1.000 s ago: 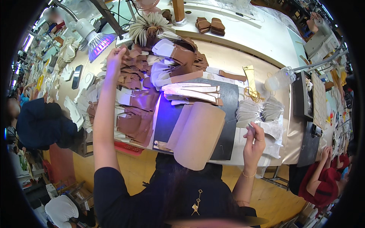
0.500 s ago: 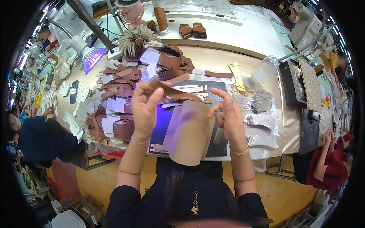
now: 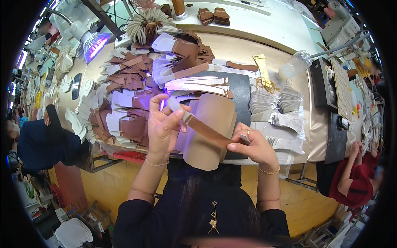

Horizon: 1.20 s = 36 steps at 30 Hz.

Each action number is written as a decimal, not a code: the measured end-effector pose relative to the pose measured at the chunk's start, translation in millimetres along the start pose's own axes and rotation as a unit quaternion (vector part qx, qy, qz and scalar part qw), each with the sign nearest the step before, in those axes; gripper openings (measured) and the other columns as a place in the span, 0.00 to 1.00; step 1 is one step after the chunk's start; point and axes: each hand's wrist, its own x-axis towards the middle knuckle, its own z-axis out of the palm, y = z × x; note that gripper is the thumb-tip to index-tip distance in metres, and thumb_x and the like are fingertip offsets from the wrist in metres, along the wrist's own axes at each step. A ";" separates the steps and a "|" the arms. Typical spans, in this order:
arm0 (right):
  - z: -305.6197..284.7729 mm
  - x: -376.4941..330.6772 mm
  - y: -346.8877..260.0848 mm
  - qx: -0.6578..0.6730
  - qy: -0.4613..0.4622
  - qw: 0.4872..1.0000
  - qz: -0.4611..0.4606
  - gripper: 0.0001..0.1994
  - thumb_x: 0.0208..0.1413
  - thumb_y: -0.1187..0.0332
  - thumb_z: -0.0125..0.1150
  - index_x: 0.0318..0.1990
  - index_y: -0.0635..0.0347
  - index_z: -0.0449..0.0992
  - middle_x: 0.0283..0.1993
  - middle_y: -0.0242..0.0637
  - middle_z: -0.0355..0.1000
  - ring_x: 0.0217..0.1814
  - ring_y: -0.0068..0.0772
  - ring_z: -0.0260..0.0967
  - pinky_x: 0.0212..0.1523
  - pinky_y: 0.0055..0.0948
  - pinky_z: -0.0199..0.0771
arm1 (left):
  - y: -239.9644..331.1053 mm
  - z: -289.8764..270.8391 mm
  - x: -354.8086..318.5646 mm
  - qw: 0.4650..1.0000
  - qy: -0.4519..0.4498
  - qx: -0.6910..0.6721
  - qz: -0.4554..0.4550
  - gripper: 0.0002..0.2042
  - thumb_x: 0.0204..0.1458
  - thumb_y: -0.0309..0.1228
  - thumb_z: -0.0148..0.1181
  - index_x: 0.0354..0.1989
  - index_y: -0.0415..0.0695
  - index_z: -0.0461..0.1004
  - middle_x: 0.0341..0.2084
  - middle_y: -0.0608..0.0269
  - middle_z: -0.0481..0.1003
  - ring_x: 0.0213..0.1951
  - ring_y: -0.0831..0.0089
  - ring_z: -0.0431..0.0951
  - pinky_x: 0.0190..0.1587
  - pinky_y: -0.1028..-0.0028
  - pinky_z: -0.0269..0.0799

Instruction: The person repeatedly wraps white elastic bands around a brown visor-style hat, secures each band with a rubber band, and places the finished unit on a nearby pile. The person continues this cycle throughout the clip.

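A brown leather strap [image 3: 209,131] with a pale end is stretched slantwise between my hands, above a big tan roll or curved form [image 3: 202,151]. My left hand [image 3: 162,130] pinches the strap near its pale end. At the lower right end, my right hand [image 3: 260,149] grips it between thumb and fingers. A small greyish piece shows by the right fingers; I cannot tell whether it is part of the strap. Beyond the roll, several strips with white undersides [image 3: 198,84] lie on a dark board [image 3: 240,89].
Heaps of brown and white strap pieces [image 3: 128,68] crowd the left. Stacks of grey-white pieces [image 3: 264,103], a yellow strip [image 3: 260,66] and a plastic bottle [image 3: 291,66] lie right. A lit lamp [image 3: 93,43] hangs at far left. Other people sit on both sides.
My right hand has come down and closed on the strap's lower end. My left hand has lowered slightly, and the strap now slants down to the right, pulled straighter.
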 end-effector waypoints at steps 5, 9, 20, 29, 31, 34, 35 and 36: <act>-17.6 -13.7 20.1 -0.035 -0.013 0.998 0.059 0.12 0.49 0.62 0.68 0.30 0.63 0.75 0.28 0.29 0.62 0.30 0.23 0.58 0.33 0.22 0.60 | -4.8 -23.3 -14.5 0.978 -0.003 0.138 -0.154 0.18 0.52 0.23 0.60 0.50 0.37 0.65 0.30 0.53 0.77 0.29 0.75 0.78 0.26 0.80 0.75; -21.5 -18.9 19.8 -0.253 0.213 0.937 0.110 0.16 0.52 0.61 0.65 0.41 0.64 0.73 0.30 0.32 0.66 0.26 0.29 0.61 0.31 0.27 0.63 | -4.8 -24.7 -23.8 0.953 -0.025 0.196 -0.228 0.09 0.53 0.27 0.61 0.38 0.35 0.72 0.24 0.61 0.75 0.23 0.80 0.76 0.23 0.82 0.72; 37.3 9.1 -33.3 -0.094 0.095 0.991 0.006 0.08 0.54 0.76 0.60 0.41 0.68 0.76 0.32 0.33 0.73 0.32 0.20 0.69 0.35 0.19 0.68 | 2.4 -21.0 -24.7 0.927 -0.058 0.216 -0.300 0.13 0.58 0.34 0.53 0.38 0.33 0.72 0.22 0.58 0.74 0.18 0.78 0.75 0.20 0.81 0.72; 58.6 33.6 -42.4 -0.135 0.059 0.989 0.022 0.05 0.50 0.73 0.63 0.33 0.67 0.78 0.28 0.40 0.76 0.26 0.26 0.73 0.29 0.23 0.72 | 4.5 -29.1 -25.0 0.923 -0.072 0.196 -0.322 0.27 0.62 0.49 0.42 0.39 0.31 0.72 0.23 0.55 0.75 0.20 0.74 0.77 0.25 0.79 0.75; 61.6 37.1 -41.1 -0.181 0.061 0.981 -0.010 0.05 0.50 0.74 0.63 0.31 0.69 0.78 0.26 0.36 0.76 0.22 0.17 0.71 0.25 0.18 0.70 | 4.0 -29.6 -25.2 0.924 -0.072 0.193 -0.323 0.27 0.62 0.49 0.42 0.39 0.30 0.72 0.23 0.54 0.75 0.20 0.74 0.77 0.25 0.79 0.75; 63.1 39.4 -39.7 -0.216 0.067 0.974 -0.007 0.06 0.50 0.73 0.63 0.31 0.69 0.78 0.23 0.36 0.76 0.20 0.18 0.71 0.24 0.18 0.70 | 4.0 -30.6 -25.9 0.927 -0.072 0.188 -0.318 0.27 0.62 0.49 0.43 0.39 0.30 0.72 0.24 0.54 0.76 0.21 0.73 0.77 0.26 0.79 0.76; 63.3 40.3 -39.4 -0.215 0.067 0.974 -0.004 0.06 0.50 0.73 0.63 0.31 0.69 0.78 0.23 0.36 0.75 0.20 0.18 0.71 0.23 0.18 0.70 | 4.3 -31.1 -25.7 0.927 -0.071 0.187 -0.318 0.27 0.62 0.49 0.43 0.39 0.30 0.72 0.24 0.53 0.76 0.21 0.73 0.78 0.26 0.78 0.76; 63.1 41.2 -39.1 -0.214 0.067 0.974 -0.001 0.06 0.50 0.73 0.63 0.31 0.69 0.78 0.22 0.36 0.75 0.20 0.18 0.71 0.23 0.18 0.70 | 4.6 -31.5 -25.4 0.926 -0.070 0.189 -0.319 0.27 0.62 0.49 0.43 0.39 0.30 0.72 0.24 0.53 0.76 0.21 0.73 0.78 0.26 0.78 0.76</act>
